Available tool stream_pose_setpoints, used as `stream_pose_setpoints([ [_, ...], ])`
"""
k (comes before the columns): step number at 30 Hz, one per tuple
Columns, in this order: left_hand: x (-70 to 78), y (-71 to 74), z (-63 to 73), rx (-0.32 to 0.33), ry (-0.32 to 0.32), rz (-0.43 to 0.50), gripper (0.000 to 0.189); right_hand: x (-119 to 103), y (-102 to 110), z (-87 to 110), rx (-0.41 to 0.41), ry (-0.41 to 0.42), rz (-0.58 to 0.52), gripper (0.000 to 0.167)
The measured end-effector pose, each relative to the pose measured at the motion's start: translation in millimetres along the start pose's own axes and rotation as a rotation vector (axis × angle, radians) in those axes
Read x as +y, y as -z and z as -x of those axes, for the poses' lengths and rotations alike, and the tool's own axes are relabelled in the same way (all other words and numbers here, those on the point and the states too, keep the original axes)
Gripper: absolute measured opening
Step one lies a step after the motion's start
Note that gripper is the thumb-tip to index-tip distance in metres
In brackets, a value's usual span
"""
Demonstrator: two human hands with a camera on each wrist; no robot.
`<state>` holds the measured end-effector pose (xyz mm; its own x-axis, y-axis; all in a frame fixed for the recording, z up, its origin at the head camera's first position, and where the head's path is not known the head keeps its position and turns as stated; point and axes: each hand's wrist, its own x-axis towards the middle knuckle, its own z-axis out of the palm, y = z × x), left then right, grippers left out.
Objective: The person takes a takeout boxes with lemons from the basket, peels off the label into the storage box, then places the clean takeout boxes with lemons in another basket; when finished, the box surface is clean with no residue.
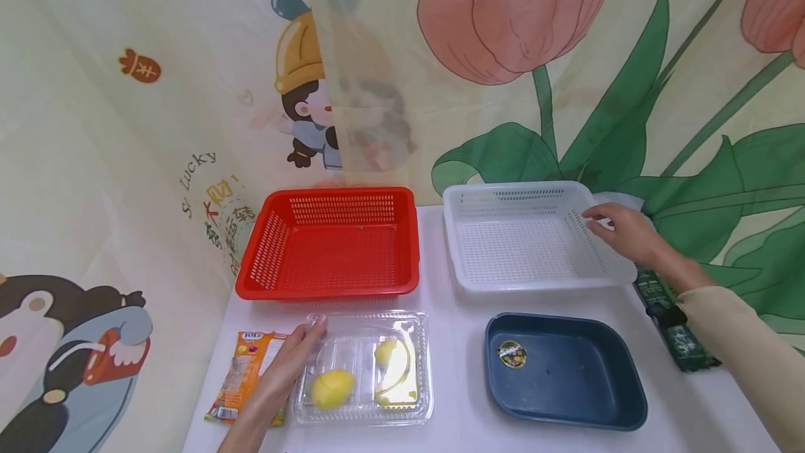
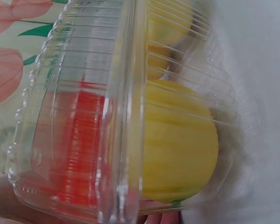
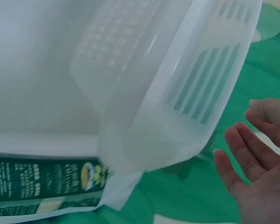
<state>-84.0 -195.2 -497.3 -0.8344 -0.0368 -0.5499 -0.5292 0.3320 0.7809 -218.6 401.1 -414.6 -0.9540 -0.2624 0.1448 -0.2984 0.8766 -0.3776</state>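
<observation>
A lidded clear plastic container (image 1: 367, 348) with yellow fruit (image 1: 333, 389) inside lies at the front of the table. My left hand (image 1: 292, 358) holds its left side, fingertips at the far left corner. In the left wrist view, fingers (image 2: 163, 218) show behind the container's lower edge, beside a large yellow fruit (image 2: 177, 142). On the far right, my right hand (image 1: 619, 229) hovers at the right rim of the white perforated basket (image 1: 522, 289). Its fingers are loosely bent, with nothing between them. In the right wrist view those fingers (image 3: 245, 154) are apart from the basket wall.
To the left of the white basket stands a red perforated basket (image 1: 327, 296). A dark blue tub (image 1: 566, 369) with a round sticker sits in front of the white one. An orange snack packet (image 1: 242, 376) lies under my left forearm, and a green packet (image 1: 682, 334) by my right.
</observation>
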Motion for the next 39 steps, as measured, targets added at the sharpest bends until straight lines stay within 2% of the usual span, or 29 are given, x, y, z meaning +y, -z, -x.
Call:
stream_pose_setpoints([
  [9,0.0,-0.3,0.2,-0.007,-0.011,0.02,0.103,37.9,5.7,-7.2,-0.088,-0.189,-0.03,0.048],
  [18,-0.2,-1.2,2.3,-0.014,-0.005,0.025,0.093,60.1,-4.6,-5.7,-0.277,-0.323,-0.127,0.074],
  [25,0.1,-1.4,3.0,-0.019,-0.011,0.031,0.088,64.3,-10.6,-3.8,-0.309,-0.285,-0.212,0.07],
  [31,0.5,0.4,3.8,-0.03,-0.028,0.071,0.101,67.0,-12.4,-4.7,-0.348,-0.287,-0.276,0.073],
  [39,4.3,1.1,5.3,-0.03,-0.072,0.096,0.091,71.5,-21.2,-3.6,-0.306,-0.287,-0.348,0.071],
])
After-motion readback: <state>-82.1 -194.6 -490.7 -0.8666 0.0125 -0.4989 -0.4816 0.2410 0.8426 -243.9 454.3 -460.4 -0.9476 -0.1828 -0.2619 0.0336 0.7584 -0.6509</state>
